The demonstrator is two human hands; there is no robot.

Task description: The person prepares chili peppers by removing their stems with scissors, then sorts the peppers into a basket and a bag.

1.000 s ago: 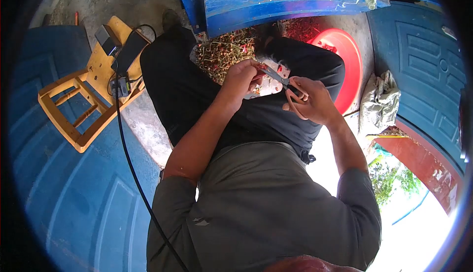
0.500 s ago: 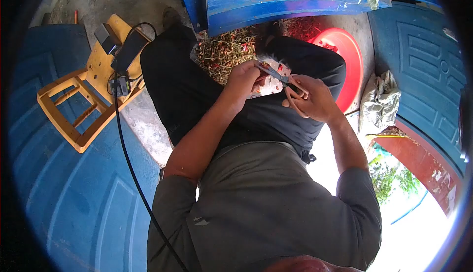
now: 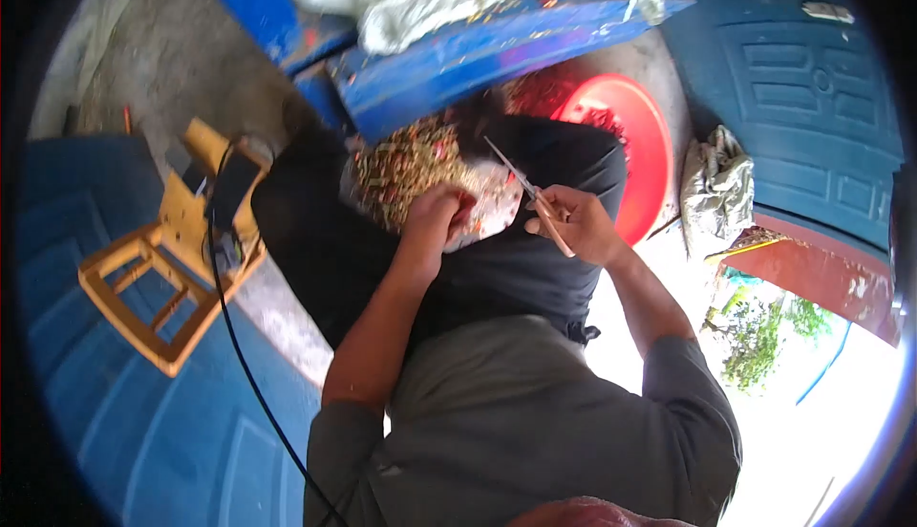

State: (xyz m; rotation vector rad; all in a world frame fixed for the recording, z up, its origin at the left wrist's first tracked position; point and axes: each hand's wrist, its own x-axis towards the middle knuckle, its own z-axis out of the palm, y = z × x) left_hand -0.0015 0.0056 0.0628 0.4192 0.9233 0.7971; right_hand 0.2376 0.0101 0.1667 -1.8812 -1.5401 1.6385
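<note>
My right hand (image 3: 585, 229) is wrapped round the handles of a pair of scissors (image 3: 523, 181), whose blades point up and to the left and look closed. To the left, my left hand (image 3: 432, 219) is closed, its fingers curled in. Something reddish shows at those fingertips, too blurred to name. Beneath and between both hands lies a pale sheet (image 3: 492, 204) with small red bits on it. A heap of cut greenish stems (image 3: 406, 169) with red flecks sits just beyond my left hand, between my knees.
A red basin (image 3: 659, 159) holding small red pieces stands beyond my right knee. Ahead is a blue wooden bench (image 3: 497, 59) with a whitish plastic sack (image 3: 401, 1) on it. A wooden chair (image 3: 158, 288) with a black cable (image 3: 234, 322) is at the left; a crumpled sack (image 3: 716, 188) lies right.
My hands have drawn apart; the scissors have left my left hand's fingertips and their blades now look closed. My left hand has dropped toward the stem heap. The camera view has tilted.
</note>
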